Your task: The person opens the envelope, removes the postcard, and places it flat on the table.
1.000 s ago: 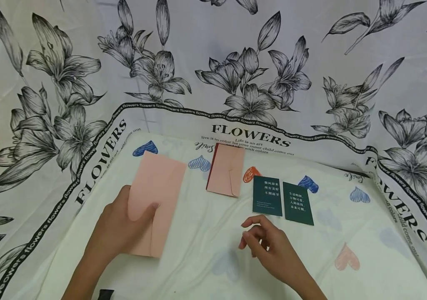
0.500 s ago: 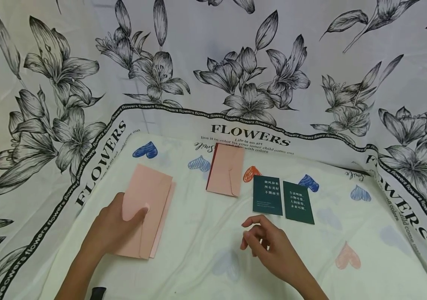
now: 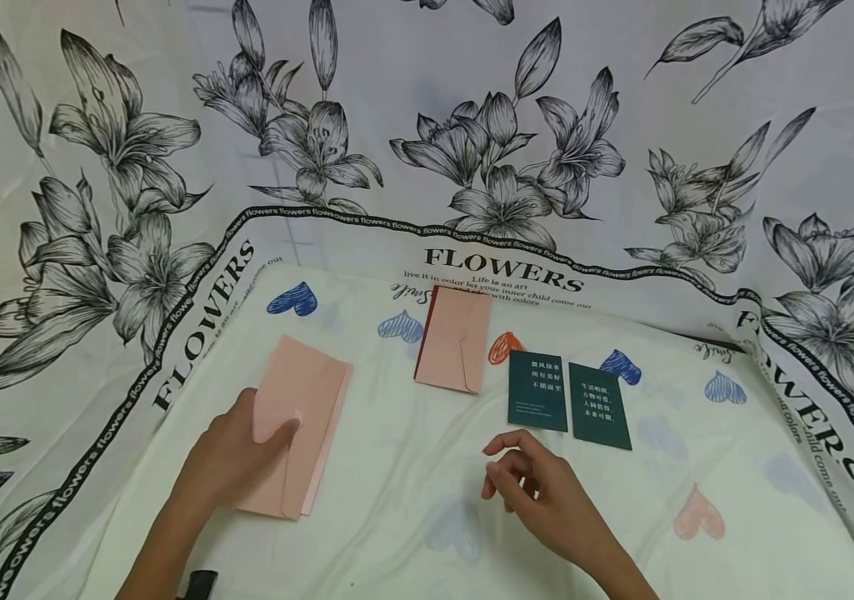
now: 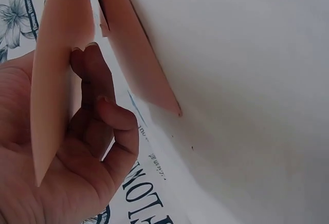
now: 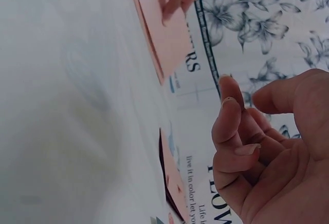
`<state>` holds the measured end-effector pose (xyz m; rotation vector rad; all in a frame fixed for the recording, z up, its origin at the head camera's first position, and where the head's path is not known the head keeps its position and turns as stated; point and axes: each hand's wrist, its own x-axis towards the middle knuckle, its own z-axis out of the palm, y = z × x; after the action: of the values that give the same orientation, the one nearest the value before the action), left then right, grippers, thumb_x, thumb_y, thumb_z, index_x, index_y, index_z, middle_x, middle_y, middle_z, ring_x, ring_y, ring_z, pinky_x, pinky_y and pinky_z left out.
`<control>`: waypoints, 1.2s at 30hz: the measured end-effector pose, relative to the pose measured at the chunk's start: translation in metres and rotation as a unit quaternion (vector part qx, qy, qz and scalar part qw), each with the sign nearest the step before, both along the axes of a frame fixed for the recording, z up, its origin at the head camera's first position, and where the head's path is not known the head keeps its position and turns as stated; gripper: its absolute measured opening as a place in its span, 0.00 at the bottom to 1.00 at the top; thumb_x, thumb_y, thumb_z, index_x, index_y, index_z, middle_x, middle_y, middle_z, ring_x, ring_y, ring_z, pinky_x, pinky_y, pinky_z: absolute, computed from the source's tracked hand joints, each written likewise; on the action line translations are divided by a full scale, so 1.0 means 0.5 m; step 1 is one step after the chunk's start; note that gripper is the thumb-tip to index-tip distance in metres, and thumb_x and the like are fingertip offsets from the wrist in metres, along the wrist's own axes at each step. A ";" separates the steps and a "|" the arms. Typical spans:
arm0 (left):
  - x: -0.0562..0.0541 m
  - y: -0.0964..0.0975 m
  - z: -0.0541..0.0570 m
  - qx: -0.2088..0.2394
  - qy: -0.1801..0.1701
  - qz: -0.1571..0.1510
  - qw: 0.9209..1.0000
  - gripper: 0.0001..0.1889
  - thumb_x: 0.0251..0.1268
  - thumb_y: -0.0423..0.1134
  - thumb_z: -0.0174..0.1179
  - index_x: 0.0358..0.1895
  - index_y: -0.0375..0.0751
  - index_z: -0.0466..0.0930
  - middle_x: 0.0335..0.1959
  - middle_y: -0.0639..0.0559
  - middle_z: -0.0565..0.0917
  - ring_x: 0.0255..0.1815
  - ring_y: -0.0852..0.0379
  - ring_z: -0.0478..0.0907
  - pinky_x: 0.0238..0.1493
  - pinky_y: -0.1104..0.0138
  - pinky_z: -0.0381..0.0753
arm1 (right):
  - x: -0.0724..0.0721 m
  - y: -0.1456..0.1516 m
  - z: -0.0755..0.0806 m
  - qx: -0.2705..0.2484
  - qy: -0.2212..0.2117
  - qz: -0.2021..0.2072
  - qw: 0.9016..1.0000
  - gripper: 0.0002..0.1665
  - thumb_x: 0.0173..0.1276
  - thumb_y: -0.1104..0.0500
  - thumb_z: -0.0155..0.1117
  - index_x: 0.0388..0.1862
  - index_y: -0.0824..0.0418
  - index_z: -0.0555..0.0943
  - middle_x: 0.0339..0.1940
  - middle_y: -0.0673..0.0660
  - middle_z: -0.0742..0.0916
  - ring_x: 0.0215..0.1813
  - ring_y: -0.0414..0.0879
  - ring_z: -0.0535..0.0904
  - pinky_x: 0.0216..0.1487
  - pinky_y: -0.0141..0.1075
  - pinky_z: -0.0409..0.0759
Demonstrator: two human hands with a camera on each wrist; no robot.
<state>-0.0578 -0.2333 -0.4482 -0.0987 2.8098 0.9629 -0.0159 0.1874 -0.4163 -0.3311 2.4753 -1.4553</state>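
Note:
My left hand grips a pink envelope, its thumb on the flap side and its fingers behind. A second pink layer shows along the envelope's right edge in the head view. The fingers curl behind the pink envelope in the left wrist view. My right hand hovers near the cards with loosely bent fingers and nothing in them. Just beyond it lie two dark green cards with white writing. Another pink envelope with a dark red left edge lies farther back.
A pale cloth printed with hearts covers the work surface. Behind it hangs a white cloth with black line-drawn lilies and FLOWERS lettering. A small black object shows at the lower left edge.
My left hand has come slightly down and left with the pink envelope, and the second pink layer now shows at its right edge. The right hand and cards have stayed put.

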 end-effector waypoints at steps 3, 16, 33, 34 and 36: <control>0.000 0.001 -0.005 -0.027 -0.013 0.001 1.000 0.44 0.73 0.71 0.56 0.66 0.30 0.64 0.39 0.41 0.84 0.32 0.48 0.79 0.29 0.57 0.73 | -0.002 0.000 -0.001 -0.001 0.004 0.003 1.000 0.13 0.82 0.49 0.63 0.59 0.51 0.76 0.32 0.46 0.90 0.30 0.47 0.82 0.32 0.34 0.82; 0.018 0.014 -0.003 -0.116 0.017 0.023 0.993 0.47 0.71 0.71 0.59 0.61 0.23 0.66 0.43 0.34 0.82 0.35 0.42 0.82 0.26 0.52 0.76 | -0.016 -0.003 -0.002 0.023 0.003 0.010 1.000 0.14 0.82 0.48 0.63 0.59 0.51 0.77 0.33 0.45 0.90 0.30 0.46 0.82 0.32 0.34 0.82; 0.031 0.038 -0.011 -0.150 0.112 0.034 0.982 0.39 0.71 0.63 0.64 0.58 0.25 0.71 0.50 0.29 0.77 0.48 0.33 0.78 0.29 0.43 0.78 | -0.104 -0.006 -0.022 0.070 0.059 -0.012 0.996 0.12 0.83 0.53 0.62 0.59 0.55 0.78 0.36 0.46 0.90 0.31 0.46 0.84 0.32 0.36 0.82; 0.033 0.040 -0.010 -0.150 0.117 0.034 0.981 0.39 0.72 0.62 0.64 0.59 0.24 0.71 0.51 0.28 0.77 0.48 0.32 0.78 0.31 0.42 0.78 | -0.119 -0.006 -0.024 0.087 0.073 -0.027 0.993 0.13 0.83 0.53 0.62 0.59 0.55 0.78 0.38 0.47 0.90 0.32 0.45 0.84 0.31 0.36 0.81; 0.038 0.047 -0.010 -0.150 0.130 0.036 0.979 0.38 0.72 0.61 0.64 0.61 0.25 0.72 0.54 0.27 0.77 0.50 0.31 0.78 0.35 0.40 0.78 | -0.152 -0.007 -0.030 0.124 0.093 -0.057 0.986 0.16 0.82 0.51 0.63 0.61 0.56 0.77 0.42 0.50 0.90 0.33 0.43 0.82 0.31 0.37 0.80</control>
<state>-0.0387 -0.2100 -0.4530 -0.1206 3.1975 0.5947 -0.0918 0.1837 -0.4315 -0.2922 2.8306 -1.1832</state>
